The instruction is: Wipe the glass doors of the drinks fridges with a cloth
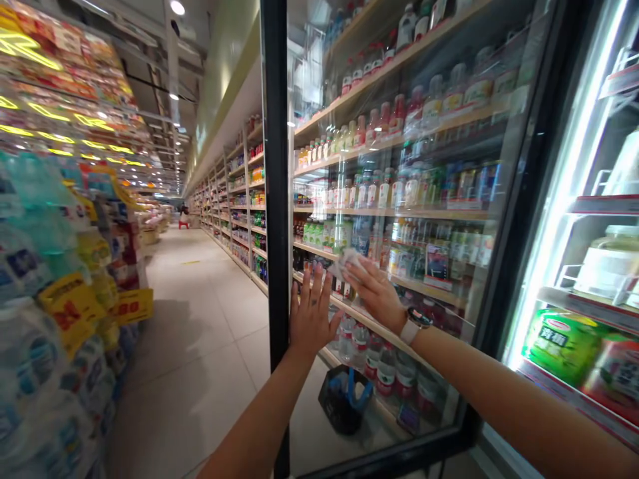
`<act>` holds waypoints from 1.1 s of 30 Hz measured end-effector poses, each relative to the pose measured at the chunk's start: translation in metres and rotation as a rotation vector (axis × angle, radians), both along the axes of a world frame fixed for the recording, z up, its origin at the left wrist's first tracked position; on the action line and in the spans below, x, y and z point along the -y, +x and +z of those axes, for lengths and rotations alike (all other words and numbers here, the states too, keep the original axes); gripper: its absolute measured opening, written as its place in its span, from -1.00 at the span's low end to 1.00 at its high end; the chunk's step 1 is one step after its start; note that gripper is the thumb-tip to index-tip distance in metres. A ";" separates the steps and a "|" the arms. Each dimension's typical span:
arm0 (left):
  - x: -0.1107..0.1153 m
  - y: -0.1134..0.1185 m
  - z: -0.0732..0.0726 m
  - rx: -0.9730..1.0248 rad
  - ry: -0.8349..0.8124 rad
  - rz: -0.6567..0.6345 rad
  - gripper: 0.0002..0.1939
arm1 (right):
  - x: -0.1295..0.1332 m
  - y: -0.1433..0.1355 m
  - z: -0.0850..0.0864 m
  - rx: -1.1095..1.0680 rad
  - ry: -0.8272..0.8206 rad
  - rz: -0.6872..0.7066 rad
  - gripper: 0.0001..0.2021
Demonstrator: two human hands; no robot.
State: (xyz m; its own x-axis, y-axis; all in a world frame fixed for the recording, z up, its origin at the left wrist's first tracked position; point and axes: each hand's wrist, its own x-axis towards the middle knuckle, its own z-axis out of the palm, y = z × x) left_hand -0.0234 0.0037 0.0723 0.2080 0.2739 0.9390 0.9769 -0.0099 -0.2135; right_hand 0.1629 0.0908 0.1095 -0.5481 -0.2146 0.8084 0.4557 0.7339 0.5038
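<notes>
A tall glass door [277,199] with a black frame stands swung open in front of me. My left hand [311,320] lies flat against the glass close to its left edge, fingers stretched out. Just right of it, my right hand [375,294] presses a crumpled white cloth [346,262] to the pane under its fingers; whether it is fabric or paper I cannot tell. On the right wrist sits a watch [418,318] with a pale strap. Shelves of bottled drinks [382,189] show through the glass.
A lit fridge [554,219] with green packs [562,342] is at right. Through the glass, a black basket [335,404] with blue handles is on the floor. Stacked goods [44,372] with yellow signs [70,309] line the left side. A tiled aisle [200,319] runs back.
</notes>
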 end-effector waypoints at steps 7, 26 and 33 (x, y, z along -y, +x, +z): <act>-0.001 0.000 0.000 -0.018 0.034 -0.002 -0.25 | 0.007 0.030 -0.109 0.474 0.058 0.090 -0.66; 0.001 0.002 0.000 -0.034 0.043 0.027 -0.25 | 0.002 0.004 0.021 0.095 0.016 0.009 -0.35; 0.003 0.004 0.002 -0.023 0.050 0.009 -0.26 | 0.005 0.032 -0.045 0.506 0.160 0.025 -0.63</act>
State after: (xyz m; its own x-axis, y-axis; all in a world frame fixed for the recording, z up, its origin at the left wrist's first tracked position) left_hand -0.0196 0.0009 0.0745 0.2272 0.2287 0.9466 0.9717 0.0106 -0.2358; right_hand 0.1950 0.0853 0.0647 -0.8543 -0.3317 0.4002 0.1097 0.6376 0.7625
